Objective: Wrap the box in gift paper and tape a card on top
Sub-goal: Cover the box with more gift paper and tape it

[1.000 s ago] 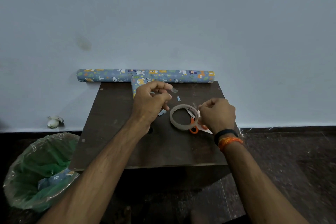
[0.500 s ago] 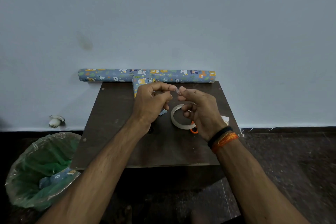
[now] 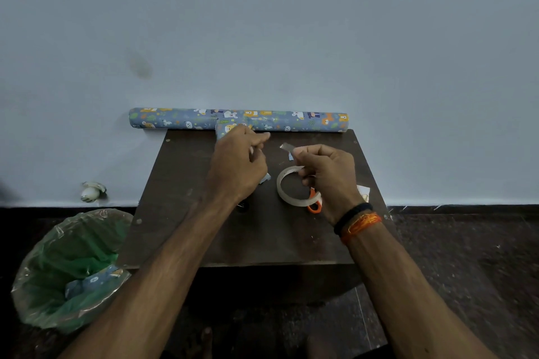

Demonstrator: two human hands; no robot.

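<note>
Dark table (image 3: 262, 236): one tape roll (image 3: 287, 194), two hands.

Pale blue wall (image 3: 262, 38), dark floor (image 3: 466, 256), dark wooden table (image 3: 262, 236) — dim light, green-lined bin (image 3: 58, 271) perhaps plastic.

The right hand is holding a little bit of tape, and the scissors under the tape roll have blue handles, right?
Not quite. The head view shows the right hand pinching a little bit of tape, and the scissors do lie partly under the tape roll, but their handles are orange, not blue.
</note>
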